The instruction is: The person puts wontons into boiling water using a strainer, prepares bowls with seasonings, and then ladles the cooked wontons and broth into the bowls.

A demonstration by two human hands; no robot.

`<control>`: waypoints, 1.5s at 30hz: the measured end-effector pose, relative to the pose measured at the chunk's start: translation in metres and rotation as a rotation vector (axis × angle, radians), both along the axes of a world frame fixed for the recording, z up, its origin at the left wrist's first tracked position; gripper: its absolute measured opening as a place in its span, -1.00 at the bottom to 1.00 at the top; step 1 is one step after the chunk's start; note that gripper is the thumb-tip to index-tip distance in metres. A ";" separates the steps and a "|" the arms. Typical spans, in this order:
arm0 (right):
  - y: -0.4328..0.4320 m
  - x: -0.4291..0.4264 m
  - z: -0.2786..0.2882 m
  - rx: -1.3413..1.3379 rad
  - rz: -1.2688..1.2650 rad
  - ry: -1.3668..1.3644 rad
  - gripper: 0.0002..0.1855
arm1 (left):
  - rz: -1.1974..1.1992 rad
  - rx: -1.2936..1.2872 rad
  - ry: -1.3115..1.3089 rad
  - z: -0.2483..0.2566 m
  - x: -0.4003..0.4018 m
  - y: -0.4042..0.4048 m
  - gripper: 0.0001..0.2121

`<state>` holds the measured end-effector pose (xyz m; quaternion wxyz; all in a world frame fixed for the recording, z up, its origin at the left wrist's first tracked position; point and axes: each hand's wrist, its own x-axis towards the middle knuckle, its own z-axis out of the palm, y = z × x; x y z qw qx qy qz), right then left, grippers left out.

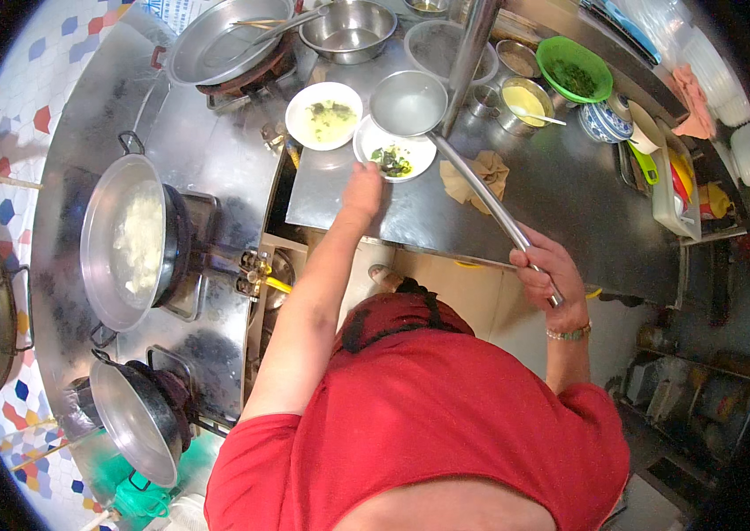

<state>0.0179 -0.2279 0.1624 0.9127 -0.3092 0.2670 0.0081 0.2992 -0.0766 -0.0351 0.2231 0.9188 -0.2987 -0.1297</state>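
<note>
My right hand (550,269) grips the metal handle of a ladle (408,103). Its bowl is over the back edge of a white bowl (422,154) that holds chopped greens (391,161) and some yellowish liquid. My left hand (365,189) is at the near left rim of that bowl, its fingertips touching or very close to it; whether they grip the rim is unclear. Left of it stands a second white bowl (298,126) with greens in yellowish liquid. A crumpled tan cloth (474,178) lies on the steel counter under the ladle's handle.
At left, a large pan (99,245) with pale food sits on a burner, another pan (132,425) nearer. A wide pan (189,60) and steel bowl (348,43) stand at the back. Right of an upright metal pole (471,60) are a green bowl (597,50) and a yellow-filled container (524,99).
</note>
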 end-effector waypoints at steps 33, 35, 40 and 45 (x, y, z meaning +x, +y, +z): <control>0.058 -0.013 0.022 -0.686 0.072 0.206 -0.40 | 0.106 -0.448 0.373 0.023 -0.122 0.185 -0.78; 0.060 -0.013 0.021 -0.725 0.083 0.205 -0.40 | 0.090 -0.437 0.331 0.014 -0.126 0.192 -0.78; 0.064 -0.014 0.021 -0.821 0.095 0.242 -0.40 | 0.106 -0.434 0.410 0.015 -0.137 0.195 -0.78; 0.068 -0.015 0.023 -0.943 0.112 0.236 -0.39 | 0.080 -0.415 0.415 0.011 -0.143 0.199 -0.78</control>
